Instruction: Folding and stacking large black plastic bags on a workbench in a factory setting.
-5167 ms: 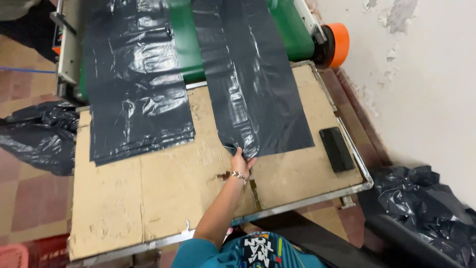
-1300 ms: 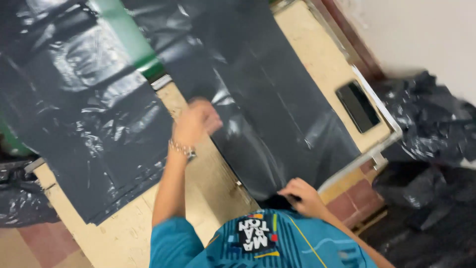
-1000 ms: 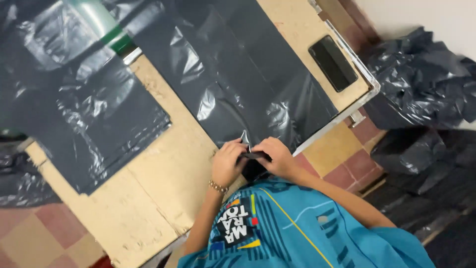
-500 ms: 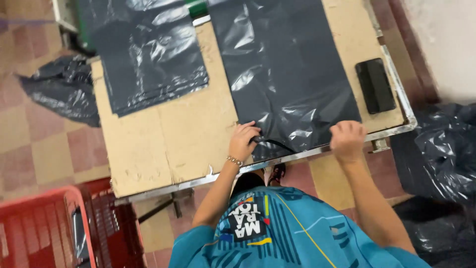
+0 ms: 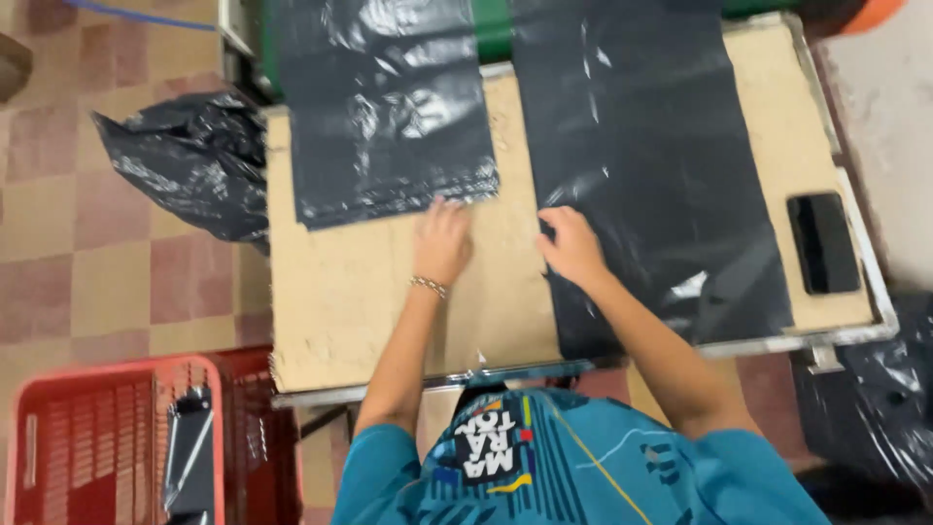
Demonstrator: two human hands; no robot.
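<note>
Far left on the floor sits a red plastic mesh crate (image 5: 107, 437), and just above it a crumpled heap of black plastic film (image 5: 194, 160) slumped against the table's left side. Then comes the table itself, a worn tan board top in a metal frame (image 5: 340, 292).

My left hand (image 5: 442, 238) lies flat on the bare board, fingers loosely spread and holding nothing, the fingertips just touching the lower edge of the shorter black plastic bag stack (image 5: 389, 107) that runs up toward the green machine bed (image 5: 496, 29) at the top. My right hand (image 5: 571, 245) is next, fingers curled down onto the left edge of the long black plastic sheet (image 5: 661, 165). Can't really tell if I'm pinching the film or just pressing on it. That sheet runs from the machine down to the near rail. Further right, a black slab-shaped phone (image 5: 823, 241) lies on the board, apart from the sheet.

What worries me: this film is slick and thin, so a one-sided pull could skew it or bunch it into wrinkles. The near end sits right at the frame rail, so it could snag there, or the stack could fan out if I nudge it.
</note>
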